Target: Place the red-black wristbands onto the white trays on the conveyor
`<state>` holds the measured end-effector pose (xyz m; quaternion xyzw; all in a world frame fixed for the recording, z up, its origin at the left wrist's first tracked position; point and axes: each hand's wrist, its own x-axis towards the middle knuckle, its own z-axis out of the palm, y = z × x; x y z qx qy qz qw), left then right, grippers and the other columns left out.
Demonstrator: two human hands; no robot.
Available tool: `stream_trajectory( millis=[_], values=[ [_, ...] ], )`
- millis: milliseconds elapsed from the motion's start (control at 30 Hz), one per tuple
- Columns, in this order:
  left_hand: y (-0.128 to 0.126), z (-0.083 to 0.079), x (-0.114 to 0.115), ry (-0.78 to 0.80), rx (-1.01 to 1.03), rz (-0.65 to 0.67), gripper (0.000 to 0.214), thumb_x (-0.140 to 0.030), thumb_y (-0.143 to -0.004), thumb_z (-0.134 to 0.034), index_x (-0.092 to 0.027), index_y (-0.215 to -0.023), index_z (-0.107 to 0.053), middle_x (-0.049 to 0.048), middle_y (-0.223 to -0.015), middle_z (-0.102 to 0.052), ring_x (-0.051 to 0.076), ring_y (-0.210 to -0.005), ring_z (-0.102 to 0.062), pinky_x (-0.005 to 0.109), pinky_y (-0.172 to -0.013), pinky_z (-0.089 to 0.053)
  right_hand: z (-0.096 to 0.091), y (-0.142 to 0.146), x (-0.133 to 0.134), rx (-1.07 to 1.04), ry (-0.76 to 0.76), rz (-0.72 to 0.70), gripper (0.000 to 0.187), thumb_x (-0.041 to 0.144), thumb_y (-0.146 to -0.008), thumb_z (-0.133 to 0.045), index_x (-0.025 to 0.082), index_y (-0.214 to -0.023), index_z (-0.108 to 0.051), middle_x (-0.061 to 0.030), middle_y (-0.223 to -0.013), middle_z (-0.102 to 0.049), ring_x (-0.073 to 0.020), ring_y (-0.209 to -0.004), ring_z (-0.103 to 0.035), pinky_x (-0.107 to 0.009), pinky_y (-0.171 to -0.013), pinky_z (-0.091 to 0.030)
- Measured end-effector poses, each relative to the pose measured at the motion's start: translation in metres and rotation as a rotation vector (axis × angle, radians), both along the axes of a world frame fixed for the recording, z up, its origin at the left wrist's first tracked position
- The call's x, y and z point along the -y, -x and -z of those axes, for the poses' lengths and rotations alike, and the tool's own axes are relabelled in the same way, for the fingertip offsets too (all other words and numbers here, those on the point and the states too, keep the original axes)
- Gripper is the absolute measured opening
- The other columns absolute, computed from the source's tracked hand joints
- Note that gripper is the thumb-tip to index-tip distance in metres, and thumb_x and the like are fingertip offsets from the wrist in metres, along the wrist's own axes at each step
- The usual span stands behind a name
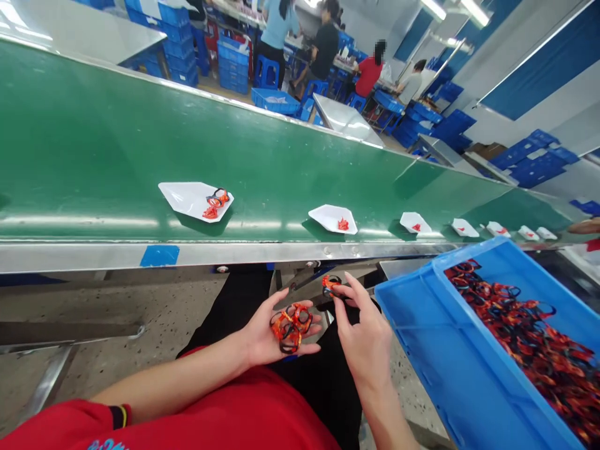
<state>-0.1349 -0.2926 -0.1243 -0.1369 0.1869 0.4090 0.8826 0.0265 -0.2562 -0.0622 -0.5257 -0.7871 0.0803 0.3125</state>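
My left hand is palm up with its fingers spread, and several orange-and-black plastic ring-shaped pieces lie on it. Between the thumb and fingertips of my right hand is one more such piece, held just right of the left hand and a little higher. Both hands are above my lap, in front of the conveyor's metal edge. To the right, a blue bin holds a large heap of similar pieces. On the belt, a white tray carries ring pieces and small red-orange parts at its right end.
A green conveyor belt runs across, with a metal rail along its near side. More white trays with small red parts stand in a line toward the right. Another person's hand shows at the far right. Several people sit or stand behind.
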Motion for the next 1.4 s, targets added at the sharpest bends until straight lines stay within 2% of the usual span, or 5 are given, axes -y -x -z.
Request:
stream_trajectory(
  millis=[300,700,833,1067,1400],
  values=[
    [0.002,-0.011,-0.001,-0.097,0.078,-0.068,0.045,-0.051,-0.078,-0.055,-0.013,-0.101,-0.064,0.0161,-0.101,-0.068,0.030,-0.097,-0.063,0.054,-0.096,-0.036,-0.038,0.044,-0.106,0.070,-0.011,-0.120,0.051,0.017,-0.084,-0.047,0.018,-0.134,-0.041,-0.0106,-0.122,-0.061,-0.0267,-0.108,-0.059,-0.042,-0.088,-0.047],
    [0.000,-0.012,-0.009,-0.071,0.058,-0.212,0.042,-0.045,-0.079,-0.053,-0.012,-0.103,-0.063,0.0148,-0.096,-0.069,0.026,-0.091,-0.064,0.044,-0.090,-0.041,0.002,0.011,0.038,-0.121,0.330,-0.261,0.031,0.026,-0.084,-0.057,0.024,-0.115,-0.055,-0.0067,-0.104,-0.060,-0.0168,-0.080,-0.059,-0.030,-0.069,-0.051],
    [-0.003,-0.011,-0.008,-0.045,0.030,-0.244,0.041,-0.045,-0.080,-0.052,-0.012,-0.103,-0.063,0.0158,-0.097,-0.069,0.027,-0.095,-0.063,0.040,-0.087,-0.043,0.018,0.015,0.046,-0.071,0.288,-0.257,0.039,0.028,-0.082,-0.061,0.023,-0.120,-0.052,-0.0094,-0.113,-0.055,-0.0194,-0.089,-0.058,-0.031,-0.070,-0.051],
    [-0.001,-0.002,-0.006,-0.037,0.008,-0.276,0.039,-0.039,-0.076,-0.059,-0.014,-0.106,-0.062,0.0164,-0.104,-0.067,0.027,-0.102,-0.061,0.038,-0.090,-0.043,0.022,0.015,0.047,-0.247,0.314,-0.206,0.015,0.023,-0.085,-0.054,0.021,-0.095,-0.065,-0.0076,-0.102,-0.061,-0.0180,-0.087,-0.059,-0.028,-0.066,-0.050],
    [-0.001,-0.002,-0.006,0.038,0.012,-0.235,0.034,-0.033,-0.078,-0.057,-0.012,-0.104,-0.061,0.0171,-0.106,-0.066,0.030,-0.104,-0.061,0.045,-0.091,-0.044,0.027,0.004,0.041,-1.128,0.889,0.189,0.026,0.041,-0.071,-0.070,0.019,-0.082,-0.065,0.0005,-0.068,-0.063,-0.0078,-0.050,-0.050,-0.016,-0.038,-0.038]
  ],
)
